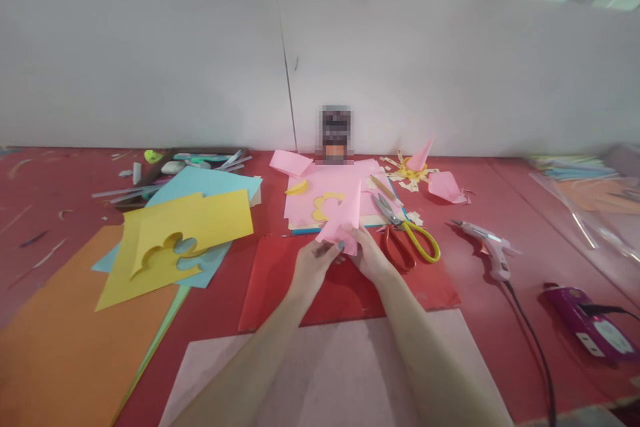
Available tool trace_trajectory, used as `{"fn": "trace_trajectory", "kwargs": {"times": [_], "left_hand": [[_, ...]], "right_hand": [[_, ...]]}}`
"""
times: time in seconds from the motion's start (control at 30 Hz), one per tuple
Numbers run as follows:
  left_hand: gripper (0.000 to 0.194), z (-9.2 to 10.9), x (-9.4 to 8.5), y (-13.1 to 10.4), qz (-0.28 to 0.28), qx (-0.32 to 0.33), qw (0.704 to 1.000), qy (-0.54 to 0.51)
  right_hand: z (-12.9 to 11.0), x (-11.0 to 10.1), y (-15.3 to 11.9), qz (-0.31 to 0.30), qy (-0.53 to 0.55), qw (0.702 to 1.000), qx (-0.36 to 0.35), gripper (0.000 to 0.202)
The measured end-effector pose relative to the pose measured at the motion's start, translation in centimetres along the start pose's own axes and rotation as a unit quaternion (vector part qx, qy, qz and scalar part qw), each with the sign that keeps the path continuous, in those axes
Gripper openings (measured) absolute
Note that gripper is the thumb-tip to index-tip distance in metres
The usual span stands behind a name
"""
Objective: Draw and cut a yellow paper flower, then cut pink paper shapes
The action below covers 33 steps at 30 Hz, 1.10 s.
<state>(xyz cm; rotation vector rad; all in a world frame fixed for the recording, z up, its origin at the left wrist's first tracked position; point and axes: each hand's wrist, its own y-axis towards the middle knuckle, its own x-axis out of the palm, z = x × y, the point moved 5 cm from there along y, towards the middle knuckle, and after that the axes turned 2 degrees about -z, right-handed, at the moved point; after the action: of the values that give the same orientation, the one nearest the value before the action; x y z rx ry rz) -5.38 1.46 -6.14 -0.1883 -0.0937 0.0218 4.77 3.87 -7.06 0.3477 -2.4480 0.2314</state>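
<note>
Both my hands are on a small pink sheet of paper (352, 213) above the red folder-like sheet (310, 297). My left hand (313, 268) pinches its lower left corner between thumb and fingers. At the lower right edge, my right hand (371, 255) grips the same sheet, its fingers partly hidden behind it. Just beyond lie more pink sheets (300, 203) with a yellow scalloped paper cut-out (320, 208) and a curved yellow scrap (297, 188) on top. Scissors (395, 213) with one red and one yellow handle rest right of my right hand, blades partly spread.
On the left are cut yellow paper (200, 220), blue paper (210, 181), orange paper (65, 320) and a tray of pens (145, 180). A glue gun (493, 250) and a purple power strip (590, 320) with cords lie right. A white partition (175, 60) stands behind.
</note>
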Motion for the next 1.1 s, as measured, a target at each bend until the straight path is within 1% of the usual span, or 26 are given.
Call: {"fn": "trace_trajectory", "kwargs": {"times": [0.2, 0.37, 0.53, 0.67, 0.77, 0.97, 1.1], "left_hand": [[0.014, -0.01, 0.27, -0.1, 0.005, -0.002, 1.0, -0.003], [0.012, -0.19, 0.23, -0.12, 0.011, -0.01, 1.0, 0.014], [0.013, -0.44, 0.15, -0.07, 0.009, -0.011, 1.0, 0.028], [0.017, -0.34, 0.17, -0.11, 0.01, -0.011, 0.999, 0.042], [0.017, -0.13, 0.25, -0.23, 0.011, -0.01, 0.999, 0.045], [0.012, -0.24, 0.43, -0.35, -0.004, -0.002, 1.0, 0.029], [0.018, -0.32, 0.42, -0.34, -0.011, 0.004, 0.999, 0.037]], "right_hand": [[0.44, -0.29, 0.2, 0.011, 0.002, 1.0, 0.014, 0.025], [0.66, -0.48, 0.2, 0.012, -0.005, 1.0, 0.021, 0.031], [0.6, -0.33, 0.12, 0.016, -0.009, 1.0, 0.02, 0.034], [0.61, 0.06, 0.2, -0.001, 0.0, 0.999, 0.033, 0.048], [0.33, 0.03, 0.34, 0.011, 0.009, 1.0, 0.022, 0.056], [0.09, -0.12, 0.58, 0.017, 0.012, 1.0, -0.001, 0.054], [0.14, 0.03, 0.57, 0.0, 0.027, 1.0, 0.001, 0.053]]}}
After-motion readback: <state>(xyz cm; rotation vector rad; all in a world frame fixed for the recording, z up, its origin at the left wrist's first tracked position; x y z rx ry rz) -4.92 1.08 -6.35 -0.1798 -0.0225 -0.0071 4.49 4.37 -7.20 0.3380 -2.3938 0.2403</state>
